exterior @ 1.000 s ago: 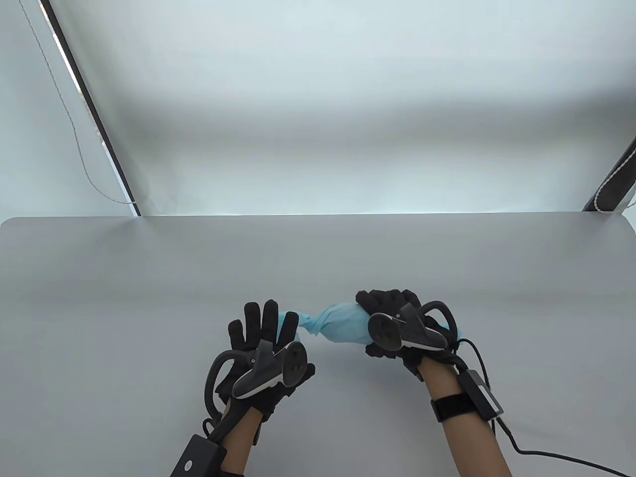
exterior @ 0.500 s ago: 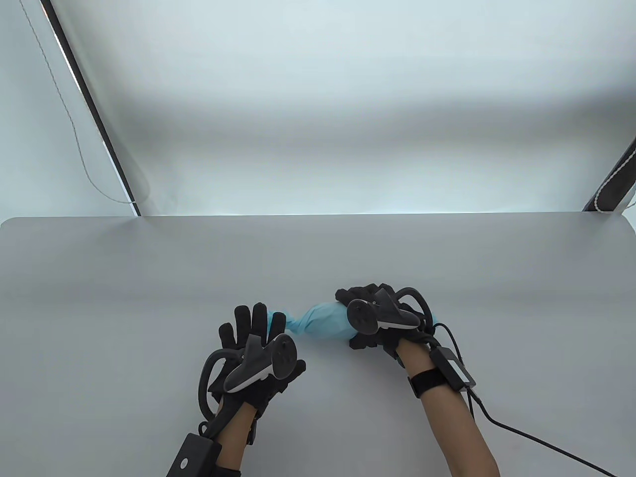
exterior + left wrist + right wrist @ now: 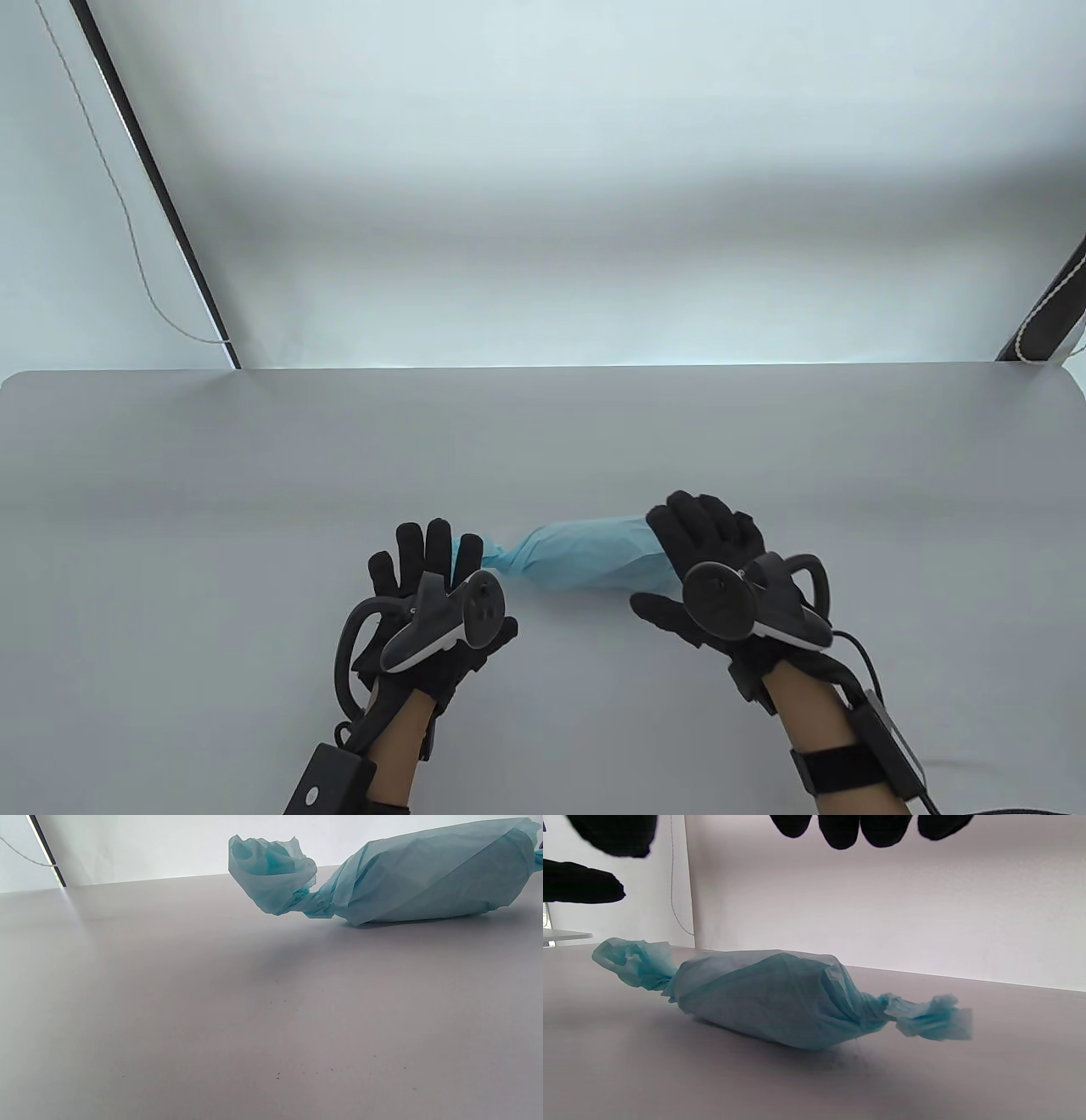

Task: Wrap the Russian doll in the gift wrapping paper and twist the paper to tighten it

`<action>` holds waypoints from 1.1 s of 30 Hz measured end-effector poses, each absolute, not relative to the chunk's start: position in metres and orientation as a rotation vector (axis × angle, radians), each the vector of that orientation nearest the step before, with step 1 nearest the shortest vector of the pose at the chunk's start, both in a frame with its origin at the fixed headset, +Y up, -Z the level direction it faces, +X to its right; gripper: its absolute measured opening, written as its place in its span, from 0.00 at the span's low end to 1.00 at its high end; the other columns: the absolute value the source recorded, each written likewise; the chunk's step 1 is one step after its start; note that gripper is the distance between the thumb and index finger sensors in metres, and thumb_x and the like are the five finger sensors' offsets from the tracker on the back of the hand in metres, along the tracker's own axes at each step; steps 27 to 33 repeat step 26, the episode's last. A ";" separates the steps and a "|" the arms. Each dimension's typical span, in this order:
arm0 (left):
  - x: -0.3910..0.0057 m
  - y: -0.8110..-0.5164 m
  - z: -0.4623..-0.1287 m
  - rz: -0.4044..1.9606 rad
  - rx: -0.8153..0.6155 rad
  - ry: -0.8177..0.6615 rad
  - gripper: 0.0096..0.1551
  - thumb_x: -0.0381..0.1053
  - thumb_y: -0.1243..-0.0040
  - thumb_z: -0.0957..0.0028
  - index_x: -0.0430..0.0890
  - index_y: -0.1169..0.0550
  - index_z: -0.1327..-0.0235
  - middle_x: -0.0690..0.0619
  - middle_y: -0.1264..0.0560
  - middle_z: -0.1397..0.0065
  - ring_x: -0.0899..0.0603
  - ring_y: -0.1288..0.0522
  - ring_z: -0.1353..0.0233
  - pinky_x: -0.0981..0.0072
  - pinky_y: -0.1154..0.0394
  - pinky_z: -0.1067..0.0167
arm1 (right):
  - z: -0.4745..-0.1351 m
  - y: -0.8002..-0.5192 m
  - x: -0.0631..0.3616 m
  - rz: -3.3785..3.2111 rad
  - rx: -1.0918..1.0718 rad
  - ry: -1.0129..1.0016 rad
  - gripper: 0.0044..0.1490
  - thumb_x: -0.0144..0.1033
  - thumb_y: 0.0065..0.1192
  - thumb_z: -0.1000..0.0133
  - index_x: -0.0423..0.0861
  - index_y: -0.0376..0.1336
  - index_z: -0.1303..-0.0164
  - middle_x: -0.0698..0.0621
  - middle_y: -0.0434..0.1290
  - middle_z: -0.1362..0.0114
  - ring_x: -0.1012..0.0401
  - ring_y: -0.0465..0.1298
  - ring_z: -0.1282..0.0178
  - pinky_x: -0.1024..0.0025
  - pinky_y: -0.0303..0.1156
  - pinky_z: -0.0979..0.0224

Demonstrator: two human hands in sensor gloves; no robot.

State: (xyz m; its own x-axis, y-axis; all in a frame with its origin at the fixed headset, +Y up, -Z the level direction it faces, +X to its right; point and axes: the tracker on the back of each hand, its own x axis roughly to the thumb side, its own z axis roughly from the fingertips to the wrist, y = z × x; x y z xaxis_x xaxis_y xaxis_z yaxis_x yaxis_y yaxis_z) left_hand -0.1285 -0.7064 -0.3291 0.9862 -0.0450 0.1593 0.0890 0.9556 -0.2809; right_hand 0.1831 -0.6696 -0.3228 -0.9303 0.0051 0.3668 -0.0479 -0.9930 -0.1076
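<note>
Where it lies, blue paper (image 3: 763, 1001) twists both ends.

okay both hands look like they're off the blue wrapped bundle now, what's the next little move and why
Probably draw both hands clear. The wrapped bundle lies on the table with both ends twisted, and the right hand and left hand are open, gripping nothing, so the wrapping looks finished.

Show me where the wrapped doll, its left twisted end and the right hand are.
wrapped doll (image 3: 763, 997): right wrist view, middle of the bundle.
left twisted end (image 3: 316, 902): left wrist view, the twisted neck.
right hand (image 3: 704, 543): table view, back of fingers.
</note>
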 end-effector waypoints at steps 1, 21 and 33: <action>-0.128 -0.706 -0.329 -0.071 -0.290 -0.147 0.61 0.76 0.56 0.46 0.48 0.67 0.17 0.36 0.73 0.12 0.25 0.76 0.19 0.22 0.70 0.31 | -0.316 -0.675 0.195 3.079 0.532 -0.189 0.64 0.73 0.54 0.40 0.44 0.43 0.05 0.31 0.46 0.03 0.34 0.48 0.08 0.29 0.49 0.14; -0.125 -0.712 -0.330 -0.072 -0.325 -0.156 0.60 0.75 0.57 0.45 0.47 0.67 0.17 0.36 0.74 0.12 0.25 0.76 0.19 0.22 0.70 0.32 | -0.319 -0.727 0.233 3.146 0.309 0.106 0.70 0.77 0.49 0.40 0.45 0.30 0.05 0.29 0.27 0.05 0.32 0.30 0.12 0.28 0.36 0.17; -0.124 -0.713 -0.330 -0.068 -0.328 -0.167 0.60 0.75 0.57 0.45 0.47 0.67 0.17 0.36 0.74 0.12 0.25 0.76 0.19 0.22 0.70 0.32 | -0.320 -0.728 0.233 3.142 0.309 0.100 0.69 0.77 0.49 0.40 0.45 0.30 0.05 0.29 0.27 0.05 0.32 0.30 0.12 0.28 0.35 0.17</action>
